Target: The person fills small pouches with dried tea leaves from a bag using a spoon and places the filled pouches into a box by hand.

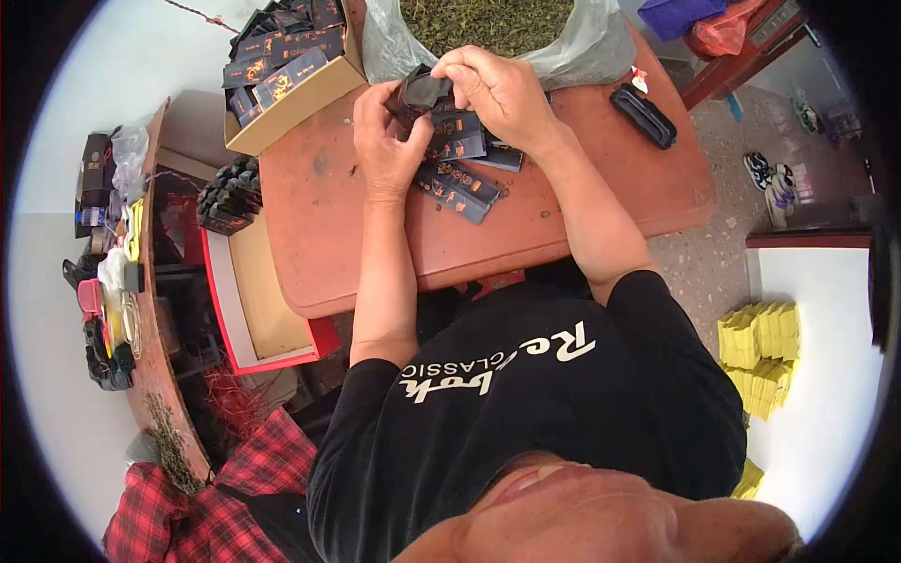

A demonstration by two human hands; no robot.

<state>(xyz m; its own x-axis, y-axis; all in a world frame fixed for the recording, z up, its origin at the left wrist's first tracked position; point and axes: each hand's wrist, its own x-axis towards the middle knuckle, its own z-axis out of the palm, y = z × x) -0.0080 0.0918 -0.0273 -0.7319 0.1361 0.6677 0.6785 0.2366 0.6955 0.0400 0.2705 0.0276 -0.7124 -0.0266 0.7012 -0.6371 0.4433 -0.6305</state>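
Observation:
My left hand [387,141] is wrapped round a small black foil packet [424,92] and holds it upright above the table. The packet's upper end looks gaped. My right hand [502,98] pinches at the packet's top edge on the right, its fingertips close together; whether it holds anything else is hidden. Below the hands, several flat black printed packets [458,190] with orange and gold lettering lie on the reddish-brown table [526,220]. Just beyond the hands stands a clear plastic bag [601,58] of dried, greenish-brown leaves [483,23].
A cardboard box [291,108] full of black packets stands at the table's far left. Beside the table are bundled dark packets [230,195] and a red-edged open box [253,296]. A black elongated case [644,116] lies at right. Yellow stacks [758,352] stand by the right wall.

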